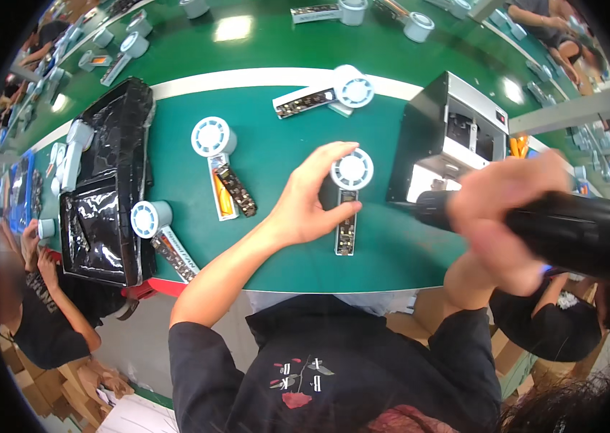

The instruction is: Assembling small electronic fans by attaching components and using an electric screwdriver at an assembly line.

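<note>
My left hand [310, 195] is closed around a light-blue handheld fan [353, 170], thumb and fingers at the neck below its round head. The fan lies on the green bench with its handle toward me, a circuit board [346, 229] showing in the uncovered handle. To the right, my right hand [492, 206] grips a black electric screwdriver [568, 232], raised above the bench and held sideways. Its slim end points left, apart from the fan. Motion blurs this hand and the tool's tip. Behind it stands a black and silver screw feeder [474, 123], partly covered by the hand.
Other opened fans lie around: one at the back [353, 90], one left of centre [211, 137] with an orange battery [225, 198], one near the left edge [150, 219]. A black plastic-lined tray [106, 209] stands left. Co-workers [49, 310] sit on both sides.
</note>
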Available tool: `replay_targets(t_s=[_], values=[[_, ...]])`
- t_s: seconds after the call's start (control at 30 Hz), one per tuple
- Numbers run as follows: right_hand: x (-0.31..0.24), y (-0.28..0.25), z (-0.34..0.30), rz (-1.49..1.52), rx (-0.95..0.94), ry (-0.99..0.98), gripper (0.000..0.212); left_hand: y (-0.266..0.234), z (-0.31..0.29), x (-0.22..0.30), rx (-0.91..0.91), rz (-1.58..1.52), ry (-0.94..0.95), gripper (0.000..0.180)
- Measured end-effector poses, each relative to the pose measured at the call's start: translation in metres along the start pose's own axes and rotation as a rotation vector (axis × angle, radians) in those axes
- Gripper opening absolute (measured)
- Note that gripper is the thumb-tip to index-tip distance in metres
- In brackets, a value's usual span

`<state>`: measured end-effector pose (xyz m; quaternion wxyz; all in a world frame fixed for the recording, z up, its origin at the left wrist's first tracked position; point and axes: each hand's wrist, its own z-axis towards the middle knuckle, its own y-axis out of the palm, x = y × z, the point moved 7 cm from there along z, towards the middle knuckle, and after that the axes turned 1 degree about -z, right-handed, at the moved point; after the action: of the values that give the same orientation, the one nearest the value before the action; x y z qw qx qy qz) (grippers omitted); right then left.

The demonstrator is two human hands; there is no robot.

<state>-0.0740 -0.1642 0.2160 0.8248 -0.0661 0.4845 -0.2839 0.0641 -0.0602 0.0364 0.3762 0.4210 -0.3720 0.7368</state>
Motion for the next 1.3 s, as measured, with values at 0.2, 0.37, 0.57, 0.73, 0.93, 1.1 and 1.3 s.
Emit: replay_targets(t_s=[0.2,0.37,0.57,0.73,0.93,1.1,1.3], values=[[0.003,-0.075,-0.028,0.447,0.141,0.164,0.029,-0.011,0.001,0.006,0.241,0.330,0.013,0.068],[0.027,-0.066,-0.014,0.507,0.074,0.058,0.033,-0.014,0.003,0.001,0.251,0.417,-0.052,0.073],[0.035,-0.023,0.004,0.676,-0.197,0.033,0.031,-0.009,0.000,0.000,0.134,0.386,-0.010,0.096],[0.013,0.017,0.011,0.585,-0.257,0.009,0.033,-0.009,0.000,-0.001,0.116,0.298,-0.048,0.094],[0.014,0.055,0.013,0.530,-0.287,-0.008,0.033,-0.015,-0.007,-0.001,0.140,0.297,-0.060,0.089],[0.024,0.063,0.012,0.522,-0.274,0.018,0.032,-0.014,-0.007,-0.002,0.133,0.334,-0.050,0.090],[0.028,0.067,0.012,0.506,-0.226,0.022,0.033,-0.014,-0.008,-0.003,0.145,0.313,-0.048,0.088]])
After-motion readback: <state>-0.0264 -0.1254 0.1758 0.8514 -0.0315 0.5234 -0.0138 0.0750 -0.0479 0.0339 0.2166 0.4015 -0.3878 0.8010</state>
